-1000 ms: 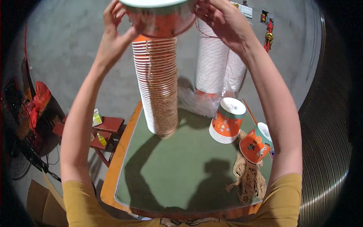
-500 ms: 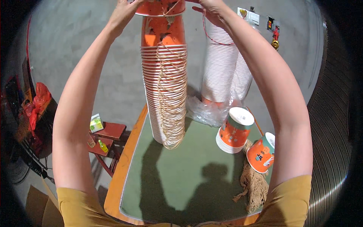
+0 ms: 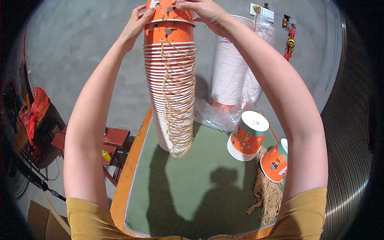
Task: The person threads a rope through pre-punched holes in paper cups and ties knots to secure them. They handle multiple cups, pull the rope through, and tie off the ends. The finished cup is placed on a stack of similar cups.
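A tall stack of upside-down orange paper buckets (image 3: 170,92) with white rims rises from the table, and loops of tan twine (image 3: 178,100) hang down its front. The uppermost bucket (image 3: 166,14) sits over the top of this stack, its rim above the one below; the frame's edge cuts off its top. My left hand (image 3: 136,26) grips its left side, thumb toward the front. On its right side is my right hand (image 3: 208,14), with fingers reaching across the printed front. Whether those fingers also pinch twine is too small to tell.
A short stack of buckets (image 3: 246,140) and a tilted bucket (image 3: 275,162) stand at the right near a tan twine bundle (image 3: 266,196). Behind are plastic-wrapped bucket stacks (image 3: 230,66) and crumpled clear film (image 3: 216,116). Red stools (image 3: 116,137) stand left of the green-topped table (image 3: 192,192).
The uppermost bucket has come down farther over the stack, narrowing the gap between the rims. My right hand has moved in, its fingers now across the bucket's front. The view has shifted slightly.
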`<state>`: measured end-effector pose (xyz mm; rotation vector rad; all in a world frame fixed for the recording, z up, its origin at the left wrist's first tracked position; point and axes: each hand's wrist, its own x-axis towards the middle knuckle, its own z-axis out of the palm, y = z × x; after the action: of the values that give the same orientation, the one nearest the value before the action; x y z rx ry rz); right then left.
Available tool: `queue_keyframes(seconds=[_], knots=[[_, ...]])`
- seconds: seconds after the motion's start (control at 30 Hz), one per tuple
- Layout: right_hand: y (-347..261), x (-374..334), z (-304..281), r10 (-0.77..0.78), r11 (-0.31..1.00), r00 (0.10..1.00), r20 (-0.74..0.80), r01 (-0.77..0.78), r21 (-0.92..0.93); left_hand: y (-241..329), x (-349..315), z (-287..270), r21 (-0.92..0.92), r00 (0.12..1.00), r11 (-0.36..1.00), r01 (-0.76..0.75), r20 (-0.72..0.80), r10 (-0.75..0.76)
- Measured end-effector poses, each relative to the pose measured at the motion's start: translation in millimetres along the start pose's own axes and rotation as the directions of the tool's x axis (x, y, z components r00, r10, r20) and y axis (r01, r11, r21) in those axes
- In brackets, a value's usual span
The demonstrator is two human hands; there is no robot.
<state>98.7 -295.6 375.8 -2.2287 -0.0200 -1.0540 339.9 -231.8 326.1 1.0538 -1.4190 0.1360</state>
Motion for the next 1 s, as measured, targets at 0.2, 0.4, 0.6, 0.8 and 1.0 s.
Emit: queue_keyframes(seconds=[0.2, 0.4, 0.6, 0.8, 1.0], knots=[[11.5, -11.9, 4.6, -0.018, 0.999, 1.000, 0.021, 0.019, -0.043, -2.0, -30.6, 17.7, -0.007, 0.996, 1.000, -0.010, -0.092, 0.009], [25.1, -24.3, 8.0, -0.008, 0.999, 0.999, 0.053, 0.010, -0.036, -2.7, -53.6, 26.7, -0.013, 0.990, 1.000, 0.009, -0.144, -0.011], [25.6, -31.2, 10.7, -0.020, 0.998, 0.998, 0.064, 0.023, -0.053, -8.8, -59.3, 31.4, -0.050, 0.985, 0.999, -0.009, -0.174, 0.000], [14.9, -47.7, 0.7, -0.017, 0.994, 0.983, 0.184, 0.035, -0.099, -32.2, -53.4, 23.1, 0.064, 0.983, 0.993, -0.101, -0.144, 0.110], [38.7, -133.4, -45.5, 0.003, 0.944, 0.990, 0.143, 0.044, -0.327, -35.9, -131.4, 15.9, 0.174, 0.931, 0.978, -0.114, -0.325, 0.166]])
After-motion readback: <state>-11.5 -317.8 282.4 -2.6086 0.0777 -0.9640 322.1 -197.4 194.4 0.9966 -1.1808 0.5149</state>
